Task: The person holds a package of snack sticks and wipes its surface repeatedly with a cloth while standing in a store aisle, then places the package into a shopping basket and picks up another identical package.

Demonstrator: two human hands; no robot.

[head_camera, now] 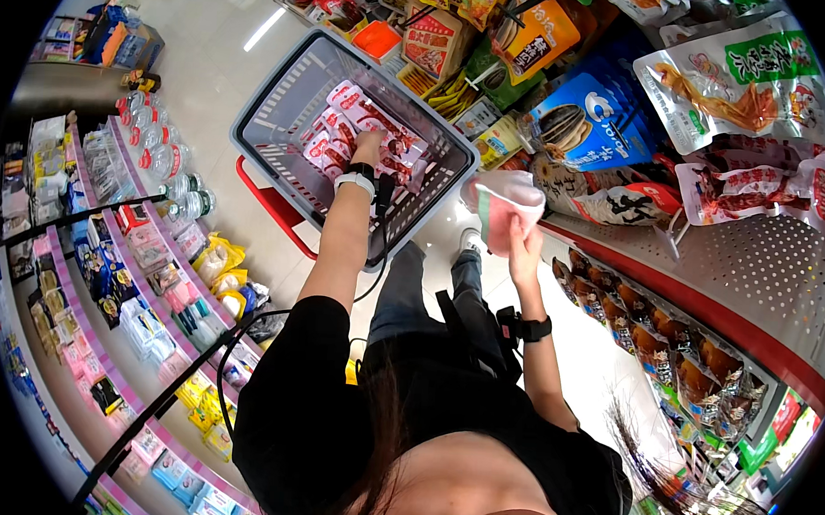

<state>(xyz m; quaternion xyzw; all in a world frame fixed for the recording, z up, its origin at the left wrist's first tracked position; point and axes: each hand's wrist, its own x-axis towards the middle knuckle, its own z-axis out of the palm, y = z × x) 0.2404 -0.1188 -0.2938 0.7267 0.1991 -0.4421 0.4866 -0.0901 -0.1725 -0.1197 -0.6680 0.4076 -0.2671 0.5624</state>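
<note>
A grey plastic shopping basket (pixel 293 66) stands on the floor before me, with several red-and-white snack packets (pixel 404 153) in it. My left hand (pixel 369 142) reaches down inside the basket onto these packets. Its fingers are largely hidden, so whether it grips one cannot be told. To the right of the basket, my right hand (pixel 525 252) pinches a pink, white and green snack pouch (pixel 504 210) by its lower right side. The pouch is blurred and held apart from the basket.
On my right, a perforated metal shelf (pixel 750 265) bears hanging snack bags, including a blue seed bag (pixel 591 127). Packaged brown food (pixel 664 337) lies below. A red basket handle (pixel 270 206) juts left. Left are stocked shelves (pixel 135 294) and water bottles (pixel 165 160) on the floor.
</note>
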